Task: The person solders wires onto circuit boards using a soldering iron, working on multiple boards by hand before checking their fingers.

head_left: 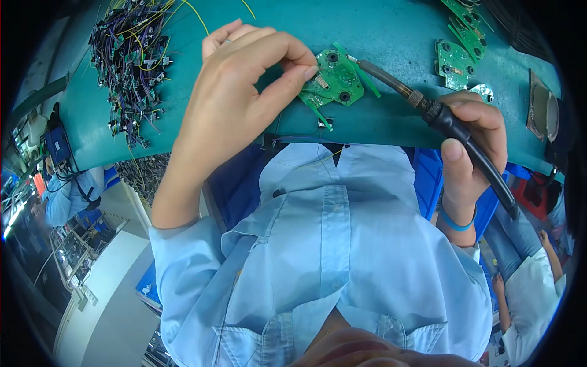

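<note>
A green circuit board [350, 74] with round black parts lies on the teal bench mat. At its left edge my left hand [235, 82] is closed, thumb and forefinger pinched together; what sits between the fingertips is too small to make out. My right hand [474, 137] is wrapped round the black handle of a soldering iron [391, 82]. The iron slants up and left, its tip close to the board's upper right edge; whether it touches cannot be seen. A small dark-and-silver part [326, 123] lies just below the board, near the mat's front edge.
A heap of small connectors with dark wires [131, 67] covers the mat's left side. More green boards [454, 61] lie at the back right. A framed pad or holder [543, 107] stands at the right edge. Blue bins [235, 183] sit below the bench. Other people are at both sides.
</note>
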`<state>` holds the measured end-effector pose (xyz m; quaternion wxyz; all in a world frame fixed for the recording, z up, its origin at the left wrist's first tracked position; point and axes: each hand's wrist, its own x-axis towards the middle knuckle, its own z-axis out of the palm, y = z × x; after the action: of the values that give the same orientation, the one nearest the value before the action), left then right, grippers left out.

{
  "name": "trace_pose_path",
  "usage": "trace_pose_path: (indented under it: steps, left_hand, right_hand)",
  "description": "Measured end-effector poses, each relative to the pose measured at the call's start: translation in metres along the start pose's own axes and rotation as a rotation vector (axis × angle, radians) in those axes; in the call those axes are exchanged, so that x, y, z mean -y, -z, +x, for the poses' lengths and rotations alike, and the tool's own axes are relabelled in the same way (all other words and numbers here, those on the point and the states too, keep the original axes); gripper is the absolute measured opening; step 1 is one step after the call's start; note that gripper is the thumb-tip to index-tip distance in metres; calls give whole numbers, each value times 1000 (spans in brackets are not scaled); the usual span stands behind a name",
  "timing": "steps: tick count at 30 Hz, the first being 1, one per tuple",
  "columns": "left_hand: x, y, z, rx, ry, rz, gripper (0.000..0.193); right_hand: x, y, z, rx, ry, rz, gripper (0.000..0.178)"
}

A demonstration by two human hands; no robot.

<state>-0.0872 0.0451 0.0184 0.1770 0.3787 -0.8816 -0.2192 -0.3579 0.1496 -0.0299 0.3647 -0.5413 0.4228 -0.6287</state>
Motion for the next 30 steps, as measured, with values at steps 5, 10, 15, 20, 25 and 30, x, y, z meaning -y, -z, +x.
trace_pose_path:
  steps: [5, 10, 15, 20, 25, 30]
  left_hand:
    - [5, 5, 12, 90, -63, -15, 3]
    - [5, 19, 22, 234, -35, -33, 2]
    - [4, 24, 28, 313, -36, -3, 3]
    - [1, 28, 30, 345, -18, 21, 4]
    - [0, 28, 31, 353, 1, 35, 4]
    - [0, 27, 31, 347, 1, 33, 4]
  right_hand:
    - [-2, -1, 2, 55, -1, 12, 34]
    - [3, -1, 5, 137, -58, 1, 34]
    - [3, 0, 9, 195, -108, 21, 35]
    - [-1, -1, 13, 231, -89, 46, 36]
    - [-1, -1, 16, 263, -73, 47, 38]
    - [0, -1, 16, 272, -87, 33, 38]
